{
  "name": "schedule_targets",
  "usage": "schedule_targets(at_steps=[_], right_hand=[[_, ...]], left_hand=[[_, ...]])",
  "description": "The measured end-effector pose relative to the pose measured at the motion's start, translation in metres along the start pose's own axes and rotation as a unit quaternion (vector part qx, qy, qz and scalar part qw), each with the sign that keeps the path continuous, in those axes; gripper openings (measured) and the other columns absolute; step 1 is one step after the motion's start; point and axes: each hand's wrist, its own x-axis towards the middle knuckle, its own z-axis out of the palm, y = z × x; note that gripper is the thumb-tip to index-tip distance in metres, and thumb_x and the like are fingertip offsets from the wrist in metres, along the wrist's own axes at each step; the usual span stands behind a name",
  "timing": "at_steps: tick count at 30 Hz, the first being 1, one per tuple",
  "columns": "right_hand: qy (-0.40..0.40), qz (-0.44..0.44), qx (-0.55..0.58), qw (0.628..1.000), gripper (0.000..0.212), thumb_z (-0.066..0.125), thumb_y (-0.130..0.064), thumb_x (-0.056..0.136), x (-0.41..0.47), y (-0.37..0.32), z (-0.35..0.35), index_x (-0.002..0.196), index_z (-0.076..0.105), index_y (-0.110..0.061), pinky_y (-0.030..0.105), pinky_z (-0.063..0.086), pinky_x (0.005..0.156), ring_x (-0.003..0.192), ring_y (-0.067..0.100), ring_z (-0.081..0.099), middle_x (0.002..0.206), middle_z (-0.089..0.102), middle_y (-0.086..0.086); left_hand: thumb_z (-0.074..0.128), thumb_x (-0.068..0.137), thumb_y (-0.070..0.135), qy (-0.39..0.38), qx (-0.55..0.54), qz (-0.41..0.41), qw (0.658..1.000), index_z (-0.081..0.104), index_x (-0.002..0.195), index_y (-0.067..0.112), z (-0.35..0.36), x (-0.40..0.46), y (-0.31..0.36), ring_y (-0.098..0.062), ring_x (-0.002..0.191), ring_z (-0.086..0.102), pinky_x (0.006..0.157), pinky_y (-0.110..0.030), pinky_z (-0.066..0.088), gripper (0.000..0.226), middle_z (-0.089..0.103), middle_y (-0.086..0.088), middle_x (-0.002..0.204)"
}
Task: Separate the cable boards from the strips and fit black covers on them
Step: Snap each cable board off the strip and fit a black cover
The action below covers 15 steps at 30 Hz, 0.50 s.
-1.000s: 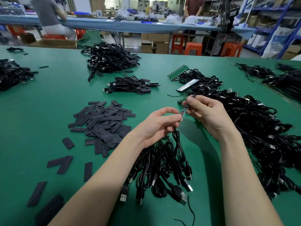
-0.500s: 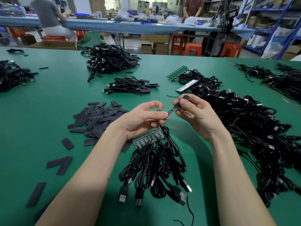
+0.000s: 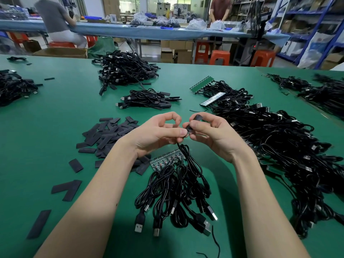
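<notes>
A green table (image 3: 55,112) fills the view. The biggest mass on it is a heap of black cables (image 3: 290,155) from 2 to 4 o'clock, with green board strips (image 3: 202,84) at its far end near 1 o'clock. Another cable pile (image 3: 126,69) sits at 11 o'clock, and a smaller bundle (image 3: 149,99) lies just nearer than it. At 9 o'clock a scatter of flat black covers (image 3: 106,135) spreads over the cloth, with loose ones trailing toward 7 o'clock. At 6 o'clock a cluster of USB cables (image 3: 175,192) hangs from a green strip (image 3: 167,159) lying below the hands.

At the centre, the left hand (image 3: 156,135) pinches the cable board (image 3: 187,134) between thumb and fingertips, its cable dropping toward 6 o'clock. The right hand (image 3: 214,133) is clamped on a black cover (image 3: 194,122) with thumb and forefinger, the cover's lower end touching the board; the board itself is mostly hidden.
</notes>
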Motion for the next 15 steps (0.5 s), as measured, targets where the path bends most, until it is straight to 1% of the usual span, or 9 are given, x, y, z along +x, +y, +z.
schedule_targets(at_steps=[2,4,6,8,9,11,15], right_hand=[[0.016,-0.014,-0.007,1.000,0.010,0.076,-0.017,0.075,0.002,-0.001,-0.002,0.085,0.074,-0.016,0.019,0.057,0.069,0.072,0.011,0.071,0.092,0.077,0.011],[0.046,-0.036,0.009,0.998,0.007,0.077,-0.018,0.075,0.004,0.000,-0.002,0.082,0.076,-0.017,0.018,0.056,0.070,0.073,0.010,0.070,0.091,0.077,0.010],[0.086,-0.052,0.039,0.994,0.007,0.076,-0.018,0.076,0.006,0.003,-0.004,0.082,0.075,-0.014,0.017,0.056,0.072,0.073,0.010,0.069,0.089,0.076,0.009],[0.117,-0.055,0.062,0.990,0.012,0.076,-0.017,0.077,0.006,0.006,-0.008,0.086,0.073,-0.010,0.017,0.056,0.073,0.074,0.011,0.069,0.089,0.075,0.009],[0.125,-0.054,0.067,0.988,0.013,0.077,-0.017,0.077,0.006,0.006,-0.010,0.087,0.072,-0.010,0.017,0.056,0.073,0.075,0.011,0.069,0.089,0.075,0.009],[0.125,-0.053,0.074,0.988,0.014,0.077,-0.018,0.076,0.006,0.005,-0.013,0.087,0.073,-0.012,0.017,0.056,0.074,0.078,0.011,0.070,0.091,0.075,0.009],[0.099,-0.044,0.072,0.991,0.017,0.078,-0.014,0.075,0.003,0.002,-0.020,0.092,0.075,-0.011,0.019,0.056,0.078,0.086,0.014,0.071,0.095,0.075,0.010]], left_hand=[[0.075,0.081,0.001,0.024,-0.003,0.010,1.000,0.050,0.088,0.013,0.002,0.002,-0.001,-0.013,0.065,0.060,0.057,-0.016,0.046,0.029,0.063,-0.004,0.075],[0.076,0.079,0.010,0.062,0.004,0.029,0.998,0.051,0.088,0.014,0.008,0.007,-0.002,-0.012,0.067,0.063,0.061,-0.017,0.050,0.026,0.067,-0.003,0.074],[0.078,0.081,0.014,0.109,0.068,0.062,0.990,0.056,0.090,0.013,0.013,0.011,-0.004,-0.015,0.072,0.067,0.066,-0.019,0.052,0.024,0.071,-0.005,0.078],[0.079,0.084,0.009,0.130,0.160,0.094,0.974,0.062,0.093,0.011,0.018,0.015,-0.006,-0.017,0.074,0.071,0.066,-0.022,0.053,0.019,0.073,-0.005,0.077],[0.078,0.085,0.008,0.136,0.186,0.107,0.967,0.064,0.094,0.009,0.019,0.016,-0.007,-0.017,0.075,0.072,0.066,-0.022,0.054,0.017,0.073,-0.004,0.076],[0.078,0.086,0.006,0.154,0.197,0.124,0.960,0.068,0.093,0.007,0.020,0.017,-0.008,-0.019,0.074,0.074,0.065,-0.022,0.055,0.013,0.074,-0.003,0.077],[0.078,0.086,0.008,0.171,0.219,0.148,0.949,0.073,0.093,0.006,0.021,0.017,-0.010,-0.019,0.073,0.075,0.066,-0.021,0.055,0.009,0.077,-0.005,0.080]])
